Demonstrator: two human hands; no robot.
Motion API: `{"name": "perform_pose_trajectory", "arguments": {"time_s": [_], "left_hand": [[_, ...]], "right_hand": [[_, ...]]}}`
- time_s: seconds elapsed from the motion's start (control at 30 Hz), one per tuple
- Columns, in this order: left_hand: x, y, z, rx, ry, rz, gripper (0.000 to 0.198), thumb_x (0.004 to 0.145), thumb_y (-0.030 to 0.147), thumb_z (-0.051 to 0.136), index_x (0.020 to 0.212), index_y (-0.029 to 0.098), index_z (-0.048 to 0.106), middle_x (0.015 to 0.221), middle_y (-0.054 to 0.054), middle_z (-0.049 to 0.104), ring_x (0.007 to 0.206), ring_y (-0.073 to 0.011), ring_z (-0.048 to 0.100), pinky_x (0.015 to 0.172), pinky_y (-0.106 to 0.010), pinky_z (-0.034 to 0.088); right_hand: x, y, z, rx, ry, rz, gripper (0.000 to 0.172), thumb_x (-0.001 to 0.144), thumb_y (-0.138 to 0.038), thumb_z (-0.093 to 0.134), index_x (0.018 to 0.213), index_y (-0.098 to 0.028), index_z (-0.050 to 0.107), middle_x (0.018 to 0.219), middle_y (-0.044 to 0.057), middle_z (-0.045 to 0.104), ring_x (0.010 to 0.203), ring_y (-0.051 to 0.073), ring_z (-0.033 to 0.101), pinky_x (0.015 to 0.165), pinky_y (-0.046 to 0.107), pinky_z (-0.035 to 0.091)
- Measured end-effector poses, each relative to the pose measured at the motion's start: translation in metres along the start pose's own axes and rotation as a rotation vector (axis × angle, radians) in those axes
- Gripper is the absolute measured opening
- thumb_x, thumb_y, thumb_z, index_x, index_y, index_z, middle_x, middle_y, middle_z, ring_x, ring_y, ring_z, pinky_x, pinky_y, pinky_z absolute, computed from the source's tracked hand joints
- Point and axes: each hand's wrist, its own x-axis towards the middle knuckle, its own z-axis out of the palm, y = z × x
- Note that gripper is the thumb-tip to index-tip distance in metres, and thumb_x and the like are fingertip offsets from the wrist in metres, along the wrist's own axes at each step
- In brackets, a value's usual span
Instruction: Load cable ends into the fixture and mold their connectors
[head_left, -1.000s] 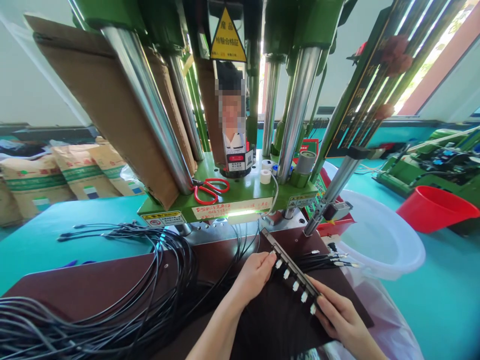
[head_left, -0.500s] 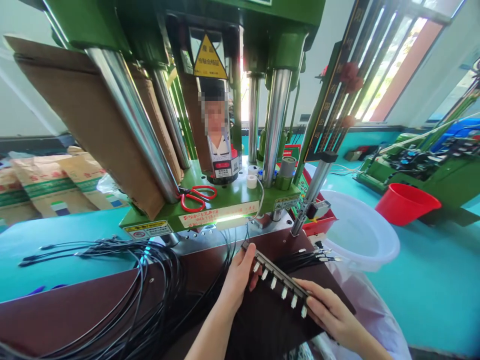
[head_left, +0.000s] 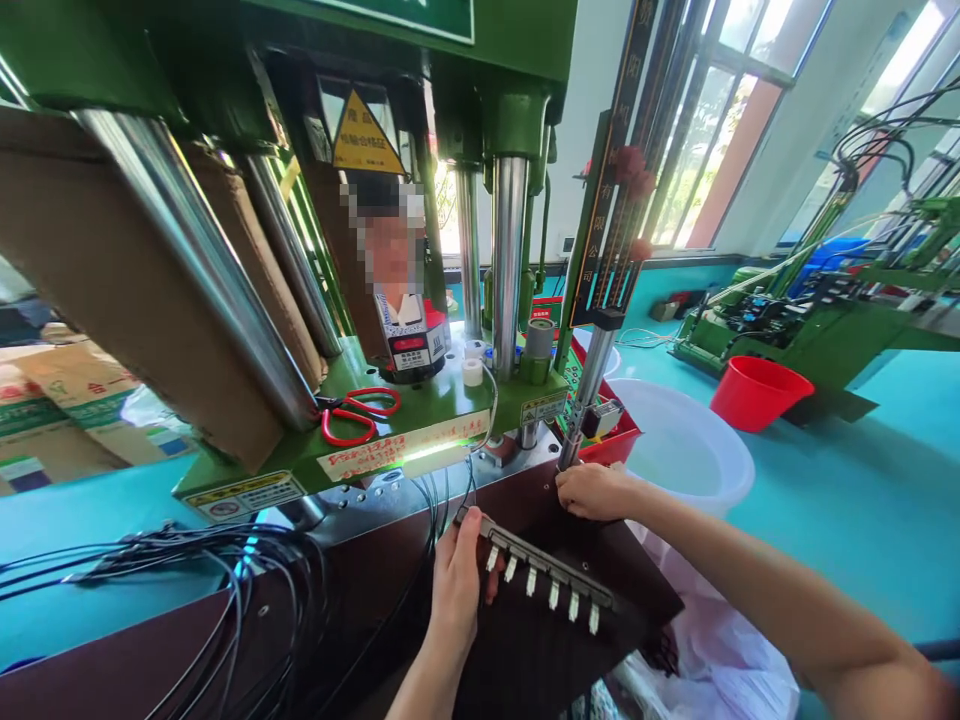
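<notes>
My left hand (head_left: pixel 455 586) grips the near-left end of a long dark fixture bar (head_left: pixel 544 570) that carries a row of small white connectors. The bar lies slanted over the dark brown worktop (head_left: pixel 150 650). My right hand (head_left: pixel 595 491) has reached over to the worktop's far right corner, fingers curled down where the loose cable ends lay; what they hold is hidden. Black cables (head_left: pixel 225 580) run from the bar's area leftwards in a thick bundle.
A green press machine (head_left: pixel 420 400) with chrome columns stands right behind the worktop; red scissors (head_left: pixel 352 415) lie on its base. A white basin (head_left: pixel 682 450) and a red bucket (head_left: pixel 757 392) stand to the right. Another person is behind the machine. Sacks (head_left: pixel 52 400) sit at left.
My right hand let go of the bar's right end and moved up to the worktop's far right corner. My left hand slid down to grip the bar's left end. The view swung left.
</notes>
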Motion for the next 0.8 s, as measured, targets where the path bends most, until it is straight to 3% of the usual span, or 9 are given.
{"name": "perform_pose_trajectory", "arguments": {"time_s": [0.23,0.43,0.53,0.67,0.73,0.8], "left_hand": [[-0.003,0.001,0.003,0.043,0.005,-0.018,0.036,0.075,0.054,0.046,0.072,0.018,0.047,0.039,0.008,0.044,0.028,-0.0059,0.034,0.028,-0.016,0.023],[-0.003,0.003,0.003,0.034,-0.018,0.006,0.038,0.075,0.055,0.045,0.067,0.018,0.046,0.038,0.007,0.044,0.026,-0.0054,0.031,0.027,-0.017,0.021],[-0.002,0.001,0.006,0.041,-0.026,0.029,0.037,0.076,0.054,0.046,0.068,0.018,0.046,0.038,0.007,0.045,0.027,-0.0055,0.031,0.027,-0.017,0.022],[-0.001,-0.005,0.009,0.026,-0.010,-0.012,0.037,0.075,0.055,0.046,0.071,0.018,0.046,0.039,0.007,0.046,0.028,-0.0060,0.033,0.028,-0.016,0.023],[-0.001,-0.007,0.010,0.009,0.006,-0.023,0.038,0.075,0.056,0.046,0.073,0.018,0.046,0.040,0.007,0.047,0.029,-0.0058,0.033,0.029,-0.016,0.023],[0.000,-0.010,0.010,-0.016,0.012,-0.023,0.038,0.076,0.056,0.045,0.074,0.018,0.045,0.041,0.007,0.047,0.030,-0.0059,0.035,0.030,-0.016,0.024]], "right_hand": [[-0.014,0.004,-0.012,0.005,-0.051,0.092,0.011,0.058,-0.013,0.054,0.065,-0.017,0.061,0.068,0.001,0.059,0.058,0.015,0.050,0.049,0.023,0.031],[-0.035,0.038,-0.010,0.116,0.013,0.078,0.017,0.056,-0.003,0.052,0.063,-0.014,0.062,0.066,0.002,0.061,0.061,0.014,0.051,0.056,0.023,0.037],[-0.051,0.042,-0.018,0.206,0.083,0.073,0.019,0.066,-0.005,0.050,0.072,-0.014,0.065,0.076,0.004,0.064,0.070,0.015,0.056,0.065,0.023,0.042],[-0.073,0.007,-0.030,0.371,0.211,0.109,0.030,0.087,-0.021,0.034,0.098,-0.015,0.062,0.092,0.007,0.065,0.082,0.016,0.058,0.074,0.026,0.044],[-0.081,-0.024,-0.030,0.552,0.112,0.103,0.034,0.082,-0.025,0.047,0.114,-0.019,0.055,0.093,0.004,0.066,0.080,0.016,0.060,0.071,0.025,0.046],[-0.084,-0.054,-0.026,0.616,0.015,0.073,0.063,0.070,-0.016,0.057,0.130,-0.022,0.040,0.107,0.005,0.062,0.090,0.020,0.059,0.078,0.027,0.046]]}}
